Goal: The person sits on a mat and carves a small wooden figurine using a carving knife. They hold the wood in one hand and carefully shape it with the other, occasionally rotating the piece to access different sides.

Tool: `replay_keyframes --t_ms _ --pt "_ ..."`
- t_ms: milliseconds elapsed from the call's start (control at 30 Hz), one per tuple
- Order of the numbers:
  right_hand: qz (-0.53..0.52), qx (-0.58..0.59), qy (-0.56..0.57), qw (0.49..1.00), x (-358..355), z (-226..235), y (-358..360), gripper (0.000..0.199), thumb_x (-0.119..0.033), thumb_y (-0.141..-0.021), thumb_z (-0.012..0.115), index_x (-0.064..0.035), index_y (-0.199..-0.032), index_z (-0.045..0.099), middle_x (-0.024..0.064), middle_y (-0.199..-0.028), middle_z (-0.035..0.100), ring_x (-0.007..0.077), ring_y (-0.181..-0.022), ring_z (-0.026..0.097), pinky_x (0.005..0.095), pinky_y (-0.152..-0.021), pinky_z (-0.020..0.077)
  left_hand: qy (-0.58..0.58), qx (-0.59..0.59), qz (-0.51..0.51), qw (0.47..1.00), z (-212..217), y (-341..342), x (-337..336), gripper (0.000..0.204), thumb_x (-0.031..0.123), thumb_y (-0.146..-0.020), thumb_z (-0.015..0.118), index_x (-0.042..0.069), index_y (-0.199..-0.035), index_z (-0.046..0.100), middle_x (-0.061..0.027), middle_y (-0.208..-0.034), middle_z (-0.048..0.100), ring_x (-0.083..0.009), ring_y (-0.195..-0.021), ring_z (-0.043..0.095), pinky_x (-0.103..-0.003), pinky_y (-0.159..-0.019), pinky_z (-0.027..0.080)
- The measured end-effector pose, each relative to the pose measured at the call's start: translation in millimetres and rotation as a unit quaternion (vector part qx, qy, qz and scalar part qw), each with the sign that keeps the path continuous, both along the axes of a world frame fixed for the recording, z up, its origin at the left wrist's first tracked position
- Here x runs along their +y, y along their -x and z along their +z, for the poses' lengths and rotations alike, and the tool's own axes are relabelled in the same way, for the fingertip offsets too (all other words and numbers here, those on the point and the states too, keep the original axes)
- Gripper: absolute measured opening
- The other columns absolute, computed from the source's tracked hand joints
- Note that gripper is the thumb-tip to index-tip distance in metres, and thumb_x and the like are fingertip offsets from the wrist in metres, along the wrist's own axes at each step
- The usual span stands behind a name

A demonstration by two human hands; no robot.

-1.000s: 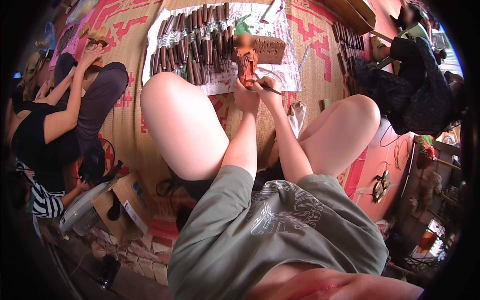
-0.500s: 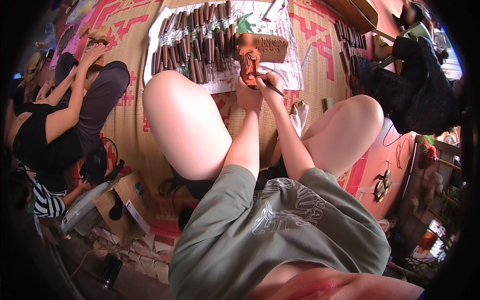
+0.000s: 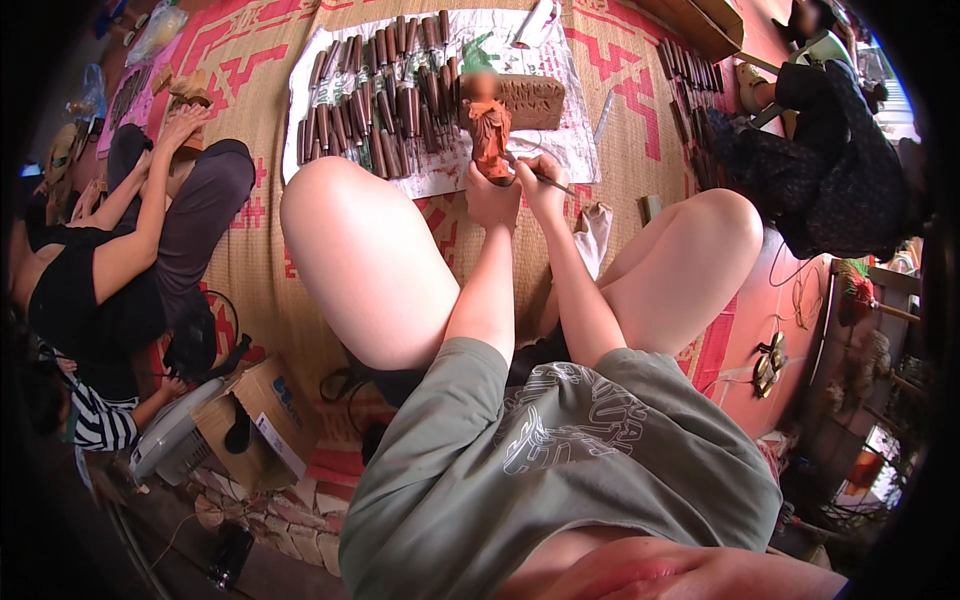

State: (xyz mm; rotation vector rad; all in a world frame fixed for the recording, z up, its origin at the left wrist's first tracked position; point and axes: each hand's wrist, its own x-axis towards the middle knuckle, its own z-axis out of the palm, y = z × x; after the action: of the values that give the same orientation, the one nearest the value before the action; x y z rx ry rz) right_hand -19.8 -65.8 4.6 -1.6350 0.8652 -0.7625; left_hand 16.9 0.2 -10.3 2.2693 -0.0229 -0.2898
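Observation:
A small reddish-brown carved figurine (image 3: 489, 140) stands between my knees, leaning slightly, its base in my left hand (image 3: 491, 203). The fingers of that hand wrap round the lower end. My right hand (image 3: 542, 183) pinches a thin, dark-handled carving tool (image 3: 553, 184), whose tip meets the lower right side of the figure. Just behind the figurine lies a carved brown block (image 3: 533, 102). Rows of dark-handled carving tools (image 3: 385, 110) cover the white cloth (image 3: 575, 150) beyond my hands.
At the left sits a person (image 3: 120, 230) with hands on another carving (image 3: 188, 97); a second person (image 3: 840, 150) is at the right. More tools (image 3: 692, 90) lie on the patterned mat (image 3: 630, 130) at the right. A cardboard box (image 3: 255, 425) and sandals (image 3: 768, 364) are nearby.
The figurine and my hands sit slightly farther left in view. The tool in my right hand lies at a flatter slant. Both hands keep their hold.

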Motion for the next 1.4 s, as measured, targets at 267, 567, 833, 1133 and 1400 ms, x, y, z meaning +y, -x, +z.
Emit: replay_keyframes --t_ms 267,567,833,1133,1400 --pt "0.029 -0.031 -0.019 0.999 4 4 4 0.015 -0.003 -0.076 0.065 0.0022 -0.065 0.057 0.004 -0.063 0.062 0.0049 -0.058 0.051 0.0215 -0.052 0.042 0.006 -0.007 0.003 1.0 -1 -2 1 0.087 0.049 -0.062 0.073 0.006 -0.129 0.039 -0.0153 -0.126 0.048 -0.0349 -0.113 0.05 -0.047 -0.088 0.046" --pt "0.005 -0.02 -0.007 1.0 5 10 -3 0.017 -0.005 -0.076 0.067 0.0019 -0.064 0.058 0.0014 -0.057 0.058 0.004 -0.055 0.049 0.0221 -0.05 0.0401 0.002 -0.01 -0.002 1.0 -2 -2 3 0.089 0.048 -0.061 0.073 0.006 -0.131 0.038 -0.0166 -0.126 0.048 -0.0359 -0.112 0.051 -0.047 -0.087 0.046" --pt "0.041 0.05 0.013 0.998 6 23 -4 0.014 -0.007 -0.073 0.065 0.0017 -0.064 0.059 0.0033 -0.056 0.058 0.0074 -0.052 0.052 0.0231 -0.049 0.0421 0.009 -0.032 0.009 0.999 -7 -3 0 0.082 0.045 -0.064 0.073 0.005 -0.128 0.04 -0.0165 -0.122 0.049 -0.036 -0.109 0.053 -0.047 -0.085 0.047" --pt "0.022 -0.025 0.068 0.997 -11 93 -13 0.014 -0.002 -0.076 0.066 0.003 -0.069 0.056 0.0069 -0.069 0.064 0.0054 -0.059 0.052 0.0226 -0.053 0.0441 -0.008 -0.011 0.003 1.0 -7 -8 7 0.087 0.046 -0.058 0.078 0.006 -0.126 0.043 -0.0182 -0.12 0.053 -0.0352 -0.106 0.055 -0.045 -0.084 0.047" --pt "0.01 -0.064 0.044 0.997 -27 130 6 0.011 -0.002 -0.075 0.066 0.0037 -0.07 0.058 0.0062 -0.063 0.063 0.0042 -0.059 0.053 0.0219 -0.055 0.044 0.085 0.035 -0.055 0.994 -26 -33 31 0.092 0.052 -0.055 0.079 0.005 -0.126 0.044 -0.0216 -0.121 0.051 -0.0358 -0.112 0.05 -0.044 -0.093 0.042"
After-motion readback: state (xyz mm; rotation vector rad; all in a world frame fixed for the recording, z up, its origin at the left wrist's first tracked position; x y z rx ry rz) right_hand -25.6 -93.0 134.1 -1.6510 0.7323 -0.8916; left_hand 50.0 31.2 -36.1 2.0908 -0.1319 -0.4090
